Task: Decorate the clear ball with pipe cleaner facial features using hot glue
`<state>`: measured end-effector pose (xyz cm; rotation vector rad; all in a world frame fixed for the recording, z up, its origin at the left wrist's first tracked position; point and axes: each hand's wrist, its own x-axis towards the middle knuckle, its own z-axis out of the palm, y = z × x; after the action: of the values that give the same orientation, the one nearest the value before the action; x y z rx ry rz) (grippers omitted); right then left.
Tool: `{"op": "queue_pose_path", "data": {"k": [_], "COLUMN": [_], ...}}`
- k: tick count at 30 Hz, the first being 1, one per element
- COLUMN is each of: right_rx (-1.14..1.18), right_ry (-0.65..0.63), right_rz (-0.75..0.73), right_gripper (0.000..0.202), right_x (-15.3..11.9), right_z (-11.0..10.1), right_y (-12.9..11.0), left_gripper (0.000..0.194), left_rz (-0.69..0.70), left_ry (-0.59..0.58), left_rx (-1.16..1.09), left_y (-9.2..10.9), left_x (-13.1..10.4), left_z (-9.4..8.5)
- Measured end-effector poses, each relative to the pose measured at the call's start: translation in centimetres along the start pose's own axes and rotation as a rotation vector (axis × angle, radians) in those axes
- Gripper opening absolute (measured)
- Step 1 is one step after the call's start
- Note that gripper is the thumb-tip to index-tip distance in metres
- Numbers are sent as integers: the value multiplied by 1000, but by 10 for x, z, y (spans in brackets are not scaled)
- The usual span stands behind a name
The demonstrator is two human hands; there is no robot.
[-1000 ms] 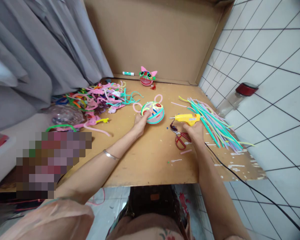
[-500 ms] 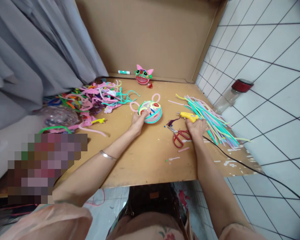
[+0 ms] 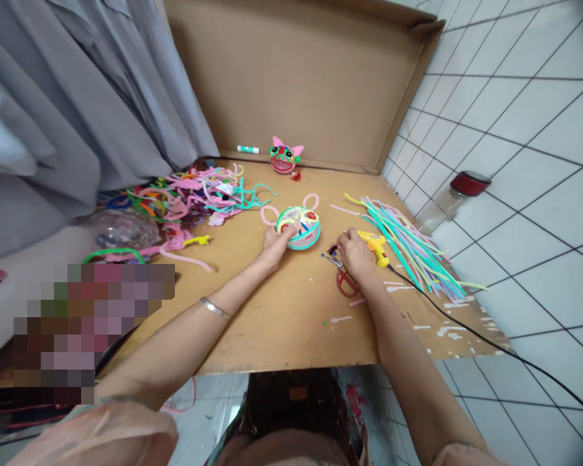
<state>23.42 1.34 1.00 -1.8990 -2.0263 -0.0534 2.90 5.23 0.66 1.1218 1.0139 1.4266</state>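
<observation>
A round decorated piece (image 3: 304,234) with a teal rim, red eyes and two pink loops is held up over the table by my left hand (image 3: 276,244), its thumb on the front. My right hand (image 3: 354,251) reaches down at the dark tassel (image 3: 332,250), beside the red-handled scissors (image 3: 346,283); its fingertips are bent together, and whether they grip the tassel is hidden. Just right of that hand, the yellow glue gun (image 3: 376,246) lies on the table with its nozzle partly covered.
Pipe cleaners (image 3: 408,243) lie bundled at the right, near a red-lidded jar (image 3: 454,197). A tangled colourful pile (image 3: 189,194) fills the left. At the back stand a finished pink-eared head (image 3: 282,158) and a glue stick (image 3: 248,149). A black cord (image 3: 457,312) runs right.
My right hand has left the glue gun and moved left to the tassel and scissors. The glue gun now lies turned on the table. My left hand still holds the round piece.
</observation>
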Motion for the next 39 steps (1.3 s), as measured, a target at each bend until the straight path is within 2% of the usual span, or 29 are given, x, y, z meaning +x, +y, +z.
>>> {"op": "queue_pose_path", "data": {"k": [2, 6, 8, 12, 17, 20, 23, 26, 28, 30, 32, 34, 37, 39], "right_rx": [112, 502, 461, 145, 196, 237, 285, 335, 293, 236, 171, 58, -156, -248], "right_ry": [80, 498, 598, 688, 893, 820, 731, 475, 487, 615, 654, 510, 94, -75], "right_rz": [29, 212, 205, 162, 176, 183, 219, 99, 90, 171, 266, 341, 457, 525], "right_gripper": [22, 30, 32, 27, 29, 28, 25, 24, 28, 31, 32, 33, 51, 61], "right_x": [3, 3, 1, -6, -24, -48, -76, -96, -99, -93, -80, -64, -40, -28], "right_z": [0, -11, -18, -36, -63, -76, -81, -80, -79, -79, -78, -75, -64, -54], "right_y": [1, 12, 12, 1, -7, 4, 20, 35, 42, 46, 46, 40, 25, 16], "left_gripper": [42, 44, 43, 42, 41, 41, 40, 41, 40, 39, 40, 41, 41, 40], "left_rz": [-11, -23, -13, 1, 2, 4, 10, 16, 19, 14, 8, 7, 8, 10], "left_ry": [1, 5, 9, 13, 13, -1, -11, -12, -2, 13, 19, 15, -1, -4], "left_rx": [-6, -5, 0, 7, 3, -17, -12, -12, -12, -17, -29, -38, -43, -38], "left_y": [0, 1, 1, 0, -1, -1, -2, -2, -1, 1, 2, 3, 3, 3], "left_x": [0, 1, 1, 2, 3, 2, 2, 2, 1, 0, -1, -1, -1, 0], "left_z": [0, 1, 1, 0, -1, -1, 0, 0, 0, 1, 1, 2, 2, 2]}}
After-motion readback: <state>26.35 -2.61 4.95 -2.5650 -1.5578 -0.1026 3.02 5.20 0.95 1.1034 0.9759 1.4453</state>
